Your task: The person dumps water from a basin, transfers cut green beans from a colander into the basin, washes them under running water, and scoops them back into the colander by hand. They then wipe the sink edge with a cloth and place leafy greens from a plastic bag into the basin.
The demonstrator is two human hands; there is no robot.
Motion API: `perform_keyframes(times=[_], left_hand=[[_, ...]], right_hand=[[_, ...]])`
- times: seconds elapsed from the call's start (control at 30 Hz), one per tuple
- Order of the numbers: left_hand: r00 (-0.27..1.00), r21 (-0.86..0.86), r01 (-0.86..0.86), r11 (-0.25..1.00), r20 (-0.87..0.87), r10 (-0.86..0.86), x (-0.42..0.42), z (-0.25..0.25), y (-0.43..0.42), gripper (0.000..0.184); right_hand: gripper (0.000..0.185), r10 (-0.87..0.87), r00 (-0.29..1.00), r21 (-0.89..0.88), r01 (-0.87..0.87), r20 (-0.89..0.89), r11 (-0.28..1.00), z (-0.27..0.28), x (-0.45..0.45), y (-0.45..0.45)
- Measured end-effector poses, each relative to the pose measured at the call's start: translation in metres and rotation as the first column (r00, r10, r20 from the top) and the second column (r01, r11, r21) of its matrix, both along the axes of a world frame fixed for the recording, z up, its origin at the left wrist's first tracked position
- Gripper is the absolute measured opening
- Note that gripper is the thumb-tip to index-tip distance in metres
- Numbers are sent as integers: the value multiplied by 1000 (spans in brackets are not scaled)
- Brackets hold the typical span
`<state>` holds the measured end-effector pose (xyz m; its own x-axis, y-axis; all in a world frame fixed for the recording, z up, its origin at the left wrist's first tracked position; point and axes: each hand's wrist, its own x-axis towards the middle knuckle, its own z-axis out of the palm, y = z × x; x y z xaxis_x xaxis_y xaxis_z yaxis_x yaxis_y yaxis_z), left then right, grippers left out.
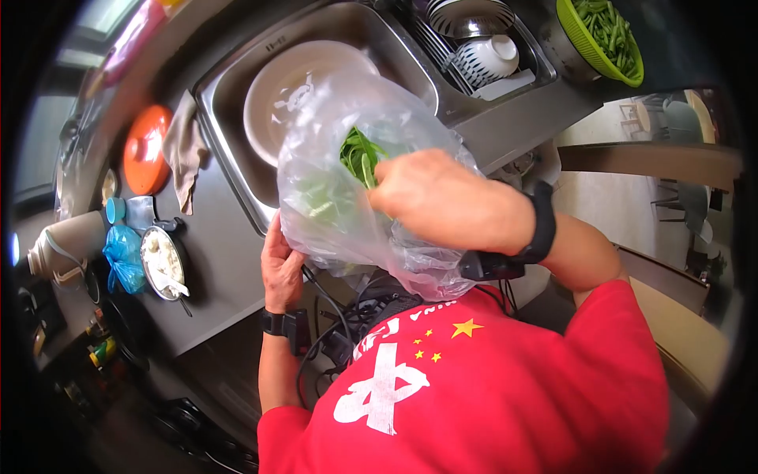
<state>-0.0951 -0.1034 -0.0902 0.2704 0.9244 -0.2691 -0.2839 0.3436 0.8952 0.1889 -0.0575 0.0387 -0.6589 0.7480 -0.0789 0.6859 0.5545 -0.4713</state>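
A clear plastic bag [316, 205], puffed out, is held up in front of the sink. My left hand [282, 267] grips the bag's lower left edge, fingers behind the plastic. My right hand [430, 197] reaches in at the bag's mouth, its fingers closed around a bunch of green leafy vegetables [361, 156]. More green shows blurred through the plastic. Behind the bag, a large white basin [264, 110] sits in the steel sink [229, 83] and is partly covered by it.
At the left stand an orange lid [147, 150], a cloth [183, 150], a blue bag [124, 257] and a bowl of white food [160, 257] with a spoon. Dishes [488, 62] fill a rack at upper right. Beyond it, a green basket [584, 39] holds green beans.
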Motion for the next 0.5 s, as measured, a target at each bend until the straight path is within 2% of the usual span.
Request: perform_keyframes(times=[0.1,0.2,0.27,0.3,0.37,0.4,0.43,0.5], left_hand=[[1000,-9,3,1000,6,-3,1,2,1,70],[1000,-25,-16,1000,13,16,-2,-2,-1,71],[1000,-40,-13,999,22,14,-1,-1,0,71],[999,-48,-15,999,28,16,0,-1,0,71],[1000,-65,-19,998,9,19,1,0,2,71],[1000,-73,-19,997,0,19,1,1,3,71],[1000,-66,-18,998,7,18,1,1,3,71],[1000,-55,-7,998,23,8,1,0,5,70]], right_hand=[[9,83,992,-119,-71,96,990,-11,-10,-7],[8,49,985,-136,-27,166,990,2,-6,-3],[8,-61,985,-71,50,-160,996,-6,8,-3],[8,-103,942,-49,92,-319,995,-8,16,-5],[11,-285,824,-302,146,-490,942,12,31,-3],[12,-384,745,-425,150,-546,893,20,38,-3],[14,-540,608,-607,119,-581,786,22,47,-7],[14,-694,415,-705,156,-589,692,22,64,-20]])
